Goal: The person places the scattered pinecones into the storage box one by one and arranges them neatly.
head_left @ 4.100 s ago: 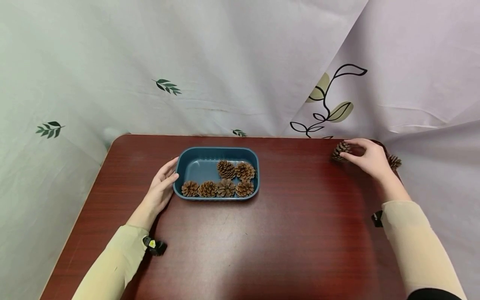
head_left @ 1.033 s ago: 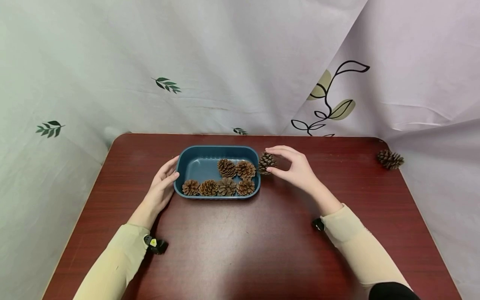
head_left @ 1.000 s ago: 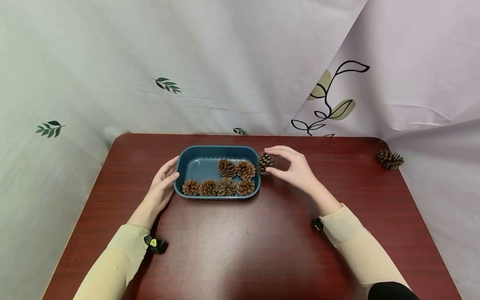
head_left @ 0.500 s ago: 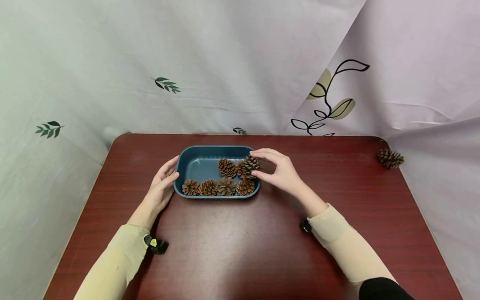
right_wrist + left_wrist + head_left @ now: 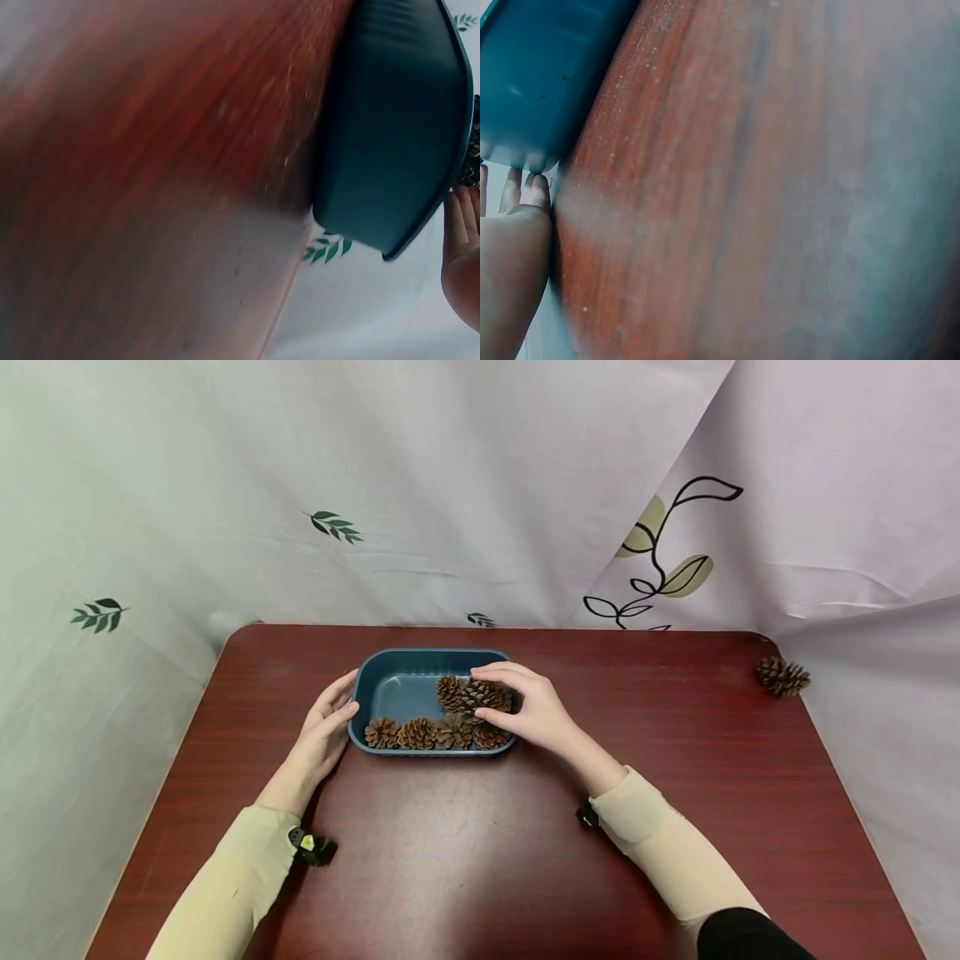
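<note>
A blue rectangular plastic tub (image 5: 431, 753) stands towards the back of the table, with several brown pine cones (image 5: 417, 733) along its near side and right part. My left hand (image 5: 322, 731) rests against the tub's left end, its fingertips on the outer wall in the left wrist view. Between thumb and fingers, my right hand (image 5: 531, 706) pinches a darker pine cone (image 5: 480, 695) inside the tub's outline, over the right part. That cone hides much of the one behind it. In the right wrist view the same cone (image 5: 473, 154) shows just past the tub's rim.
One more pine cone (image 5: 782, 677) lies at the back right corner of the reddish-brown wooden table (image 5: 420, 852). A pale curtain (image 5: 450, 485) with leaf prints hangs behind the table's far edge.
My right hand has picked up a pine cone at the table's back right corner and carried it left, across the tub's right rim. The left hand and the tub have stayed in place.
</note>
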